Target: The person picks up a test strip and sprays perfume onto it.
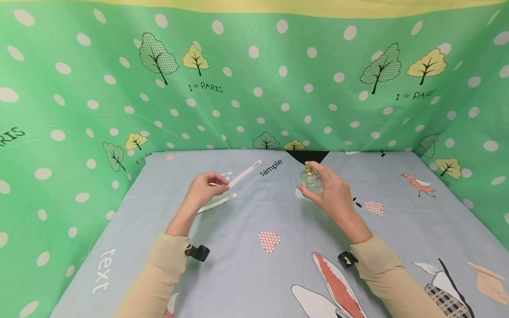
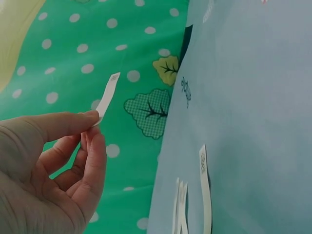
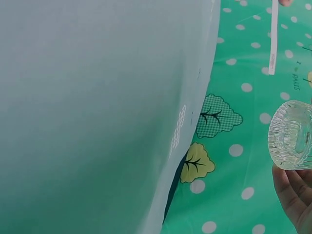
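Note:
My left hand [image 1: 203,191] pinches a narrow white paper test strip [image 1: 247,171] between thumb and fingertips. The strip slants up to the right, with small print at its far end. Off to the right, my right hand [image 1: 335,193] holds a clear glass perfume bottle [image 1: 311,182] with a gold spray top [image 1: 309,170]. One finger lies on that top and the thumb is low on the glass. In the right wrist view the ribbed base of the bottle [image 3: 285,136] shows, cut off by the frame edge. The strip and the bottle are apart.
Another paper strip [image 1: 218,203] lies on the grey-blue printed cloth [image 1: 238,274] below the left hand. More strips [image 2: 181,204] lie close together beside it, partly hidden by the hand in the head view. A green dotted curtain [image 1: 254,115] borders the table at the back and sides.

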`<state>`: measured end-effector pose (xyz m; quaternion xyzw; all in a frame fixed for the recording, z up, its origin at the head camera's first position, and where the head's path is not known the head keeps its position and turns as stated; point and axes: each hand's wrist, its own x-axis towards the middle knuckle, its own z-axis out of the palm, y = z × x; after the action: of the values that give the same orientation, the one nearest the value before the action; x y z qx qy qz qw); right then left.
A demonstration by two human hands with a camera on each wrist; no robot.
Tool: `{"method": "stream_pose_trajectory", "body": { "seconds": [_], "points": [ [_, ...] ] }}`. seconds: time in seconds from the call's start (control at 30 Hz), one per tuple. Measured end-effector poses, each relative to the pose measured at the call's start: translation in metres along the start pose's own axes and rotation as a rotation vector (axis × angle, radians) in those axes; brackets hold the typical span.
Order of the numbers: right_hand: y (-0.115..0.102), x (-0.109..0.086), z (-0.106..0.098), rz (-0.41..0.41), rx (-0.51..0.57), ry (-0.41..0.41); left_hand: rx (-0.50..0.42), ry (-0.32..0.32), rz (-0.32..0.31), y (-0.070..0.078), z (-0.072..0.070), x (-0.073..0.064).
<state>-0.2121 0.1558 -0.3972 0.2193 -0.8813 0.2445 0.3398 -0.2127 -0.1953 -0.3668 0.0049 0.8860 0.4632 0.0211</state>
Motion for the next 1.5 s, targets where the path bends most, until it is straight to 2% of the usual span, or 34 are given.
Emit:
{"method": "stream_pose_trajectory", "body": {
  "seconds": [0.2,0.8,1.23,1.5],
  "points": [
    [-0.003,0.0,0.002,-0.022,0.009,0.001,-0.029,-0.024,-0.018,0.011,0.005,-0.003],
    [-0.009,0.003,0.009,-0.036,0.02,0.0,-0.078,-0.061,0.073,0.033,0.018,-0.01],
    [-0.013,0.007,0.012,-0.031,-0.044,-0.011,-0.096,-0.085,0.088,0.041,0.028,-0.014],
    [-0.013,0.006,0.01,-0.012,-0.029,-0.01,-0.092,-0.086,0.076,0.036,0.029,-0.013]
  ]
}}
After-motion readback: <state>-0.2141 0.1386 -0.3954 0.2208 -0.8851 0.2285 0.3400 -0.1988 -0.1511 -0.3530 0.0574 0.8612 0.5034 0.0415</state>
